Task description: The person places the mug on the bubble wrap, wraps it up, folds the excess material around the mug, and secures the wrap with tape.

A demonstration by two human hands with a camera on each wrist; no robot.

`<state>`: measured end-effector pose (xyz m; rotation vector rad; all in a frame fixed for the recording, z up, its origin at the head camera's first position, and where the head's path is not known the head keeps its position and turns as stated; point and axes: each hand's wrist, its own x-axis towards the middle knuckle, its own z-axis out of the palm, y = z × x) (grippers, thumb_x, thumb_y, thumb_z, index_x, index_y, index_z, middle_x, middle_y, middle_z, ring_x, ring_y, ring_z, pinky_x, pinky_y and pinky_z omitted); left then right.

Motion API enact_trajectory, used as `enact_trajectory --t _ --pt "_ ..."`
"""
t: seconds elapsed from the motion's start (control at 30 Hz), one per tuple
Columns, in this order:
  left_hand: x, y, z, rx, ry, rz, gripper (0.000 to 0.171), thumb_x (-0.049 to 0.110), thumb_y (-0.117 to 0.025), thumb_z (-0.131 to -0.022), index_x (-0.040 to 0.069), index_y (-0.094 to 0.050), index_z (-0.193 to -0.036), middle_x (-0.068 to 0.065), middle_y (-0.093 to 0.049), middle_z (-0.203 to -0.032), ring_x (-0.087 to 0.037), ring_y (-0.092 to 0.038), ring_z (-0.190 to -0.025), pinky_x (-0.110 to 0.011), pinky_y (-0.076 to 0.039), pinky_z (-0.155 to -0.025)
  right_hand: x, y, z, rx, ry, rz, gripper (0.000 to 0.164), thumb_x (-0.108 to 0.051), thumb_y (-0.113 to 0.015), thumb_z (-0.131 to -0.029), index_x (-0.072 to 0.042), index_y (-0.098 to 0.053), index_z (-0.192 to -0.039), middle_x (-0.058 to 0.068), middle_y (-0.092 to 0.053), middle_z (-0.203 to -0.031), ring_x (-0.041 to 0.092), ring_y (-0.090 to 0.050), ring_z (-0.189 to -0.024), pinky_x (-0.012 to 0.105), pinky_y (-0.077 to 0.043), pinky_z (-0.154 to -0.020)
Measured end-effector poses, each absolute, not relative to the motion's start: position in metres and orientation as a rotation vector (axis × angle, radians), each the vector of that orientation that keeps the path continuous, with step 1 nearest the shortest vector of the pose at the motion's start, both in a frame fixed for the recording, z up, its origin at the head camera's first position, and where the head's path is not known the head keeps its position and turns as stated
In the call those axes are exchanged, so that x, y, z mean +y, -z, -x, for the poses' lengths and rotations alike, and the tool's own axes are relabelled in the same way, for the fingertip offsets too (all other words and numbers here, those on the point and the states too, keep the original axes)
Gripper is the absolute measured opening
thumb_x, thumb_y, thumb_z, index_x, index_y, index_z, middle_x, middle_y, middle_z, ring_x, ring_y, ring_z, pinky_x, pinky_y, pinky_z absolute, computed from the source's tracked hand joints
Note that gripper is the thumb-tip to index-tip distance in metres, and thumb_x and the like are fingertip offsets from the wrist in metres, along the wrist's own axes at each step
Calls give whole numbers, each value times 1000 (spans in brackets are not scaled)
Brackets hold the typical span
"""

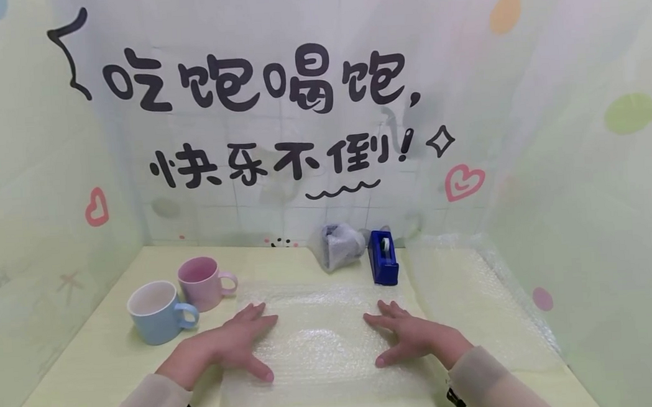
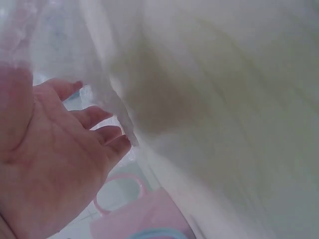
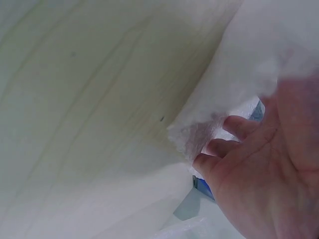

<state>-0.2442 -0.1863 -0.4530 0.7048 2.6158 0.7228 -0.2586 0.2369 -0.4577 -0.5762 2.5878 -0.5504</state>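
Note:
A clear sheet of bubble wrap [image 1: 323, 347] lies spread on the table in front of me. My left hand [image 1: 239, 344] rests on its left side, fingers spread and fairly straight. On the opposite side my right hand [image 1: 403, 332] touches the sheet with its fingers spread too. In the left wrist view, the fingertips [image 2: 122, 144] meet the sheet's edge, with the palm showing. The right wrist view has the fingers [image 3: 222, 148] at the wrap's border, where it lifts slightly from the table [image 3: 99, 114]. Neither hand grips anything.
A blue mug [image 1: 156, 320] and a pink mug [image 1: 199, 286] stand at the left. Behind the sheet are a wrapped grey-white bundle [image 1: 342, 246] and a blue tape dispenser [image 1: 383, 259]. More bubble wrap [image 1: 472, 306] lies at the right, beside the wall.

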Motion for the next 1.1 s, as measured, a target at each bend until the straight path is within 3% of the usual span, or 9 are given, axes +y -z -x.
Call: enact_trajectory --t 0.13,0.27,0.43,0.5,0.6,0.73,0.83,1.0,1.1 --pt "-196 444 244 2705 -786 -773 88 50 -89 -88 1 -58 -155 -36 -38 -170 -61 -29 -160 -77 -29 -126 236 459 259 2583 547 566 99 -54 -88 -88 -34 -39 -171 14 -9 -186 47 -2 -171 81 -14 -129" --pt "-213 424 242 2874 -844 -803 68 49 -80 -98 4 -66 -148 -28 -56 -160 -54 -48 -151 -73 -42 -121 235 458 260 2579 552 559 99 -54 -88 -88 -34 -39 -171 14 -9 -186 46 -1 -171 80 -14 -130" --pt "-245 398 242 3085 -955 -753 60 37 -83 -98 2 -67 -144 -24 -63 -152 -50 -60 -139 -68 -54 -109 235 457 260 2580 553 550 99 -52 -89 -88 -32 -39 -171 15 -9 -186 47 0 -171 80 -14 -130" --pt "-261 393 243 3148 -990 -708 64 33 -88 -94 1 -67 -145 -25 -63 -149 -49 -60 -136 -68 -54 -106 235 457 259 2580 557 545 99 -51 -89 -88 -32 -40 -171 15 -10 -186 47 0 -171 80 -14 -130" --pt "-286 392 246 3196 -987 -572 85 35 -93 -88 -4 -56 -154 -31 -56 -154 -53 -51 -141 -74 -47 -109 235 457 258 2582 564 537 99 -51 -90 -87 -32 -40 -171 14 -10 -186 47 -1 -171 80 -15 -130" --pt "-317 401 247 3167 -884 -334 124 47 -96 -82 -16 -28 -164 -47 -38 -158 -65 -37 -143 -84 -37 -111 236 456 257 2585 565 535 99 -51 -90 -87 -33 -40 -171 15 -10 -186 47 -1 -171 81 -15 -130" --pt "-332 413 245 3114 -890 -204 140 46 -97 -80 -24 -9 -162 -56 -30 -153 -68 -40 -133 -83 -41 -107 236 456 257 2579 556 537 99 -52 -89 -88 -33 -40 -171 14 -10 -186 47 -1 -171 81 -14 -129" --pt "-340 437 240 3116 -1054 -36 142 37 -98 -81 -30 1 -157 -59 -32 -145 -66 -49 -119 -77 -49 -100 236 457 257 2578 545 555 99 -55 -88 -88 -34 -39 -171 15 -10 -186 48 -2 -171 83 -16 -128" --pt "-339 446 237 3143 -1156 78 132 36 -97 -83 -30 -9 -156 -56 -38 -142 -66 -52 -119 -70 -53 -95 236 457 257 2581 538 551 99 -56 -87 -88 -34 -38 -172 14 -9 -186 47 -2 -171 82 -16 -129"
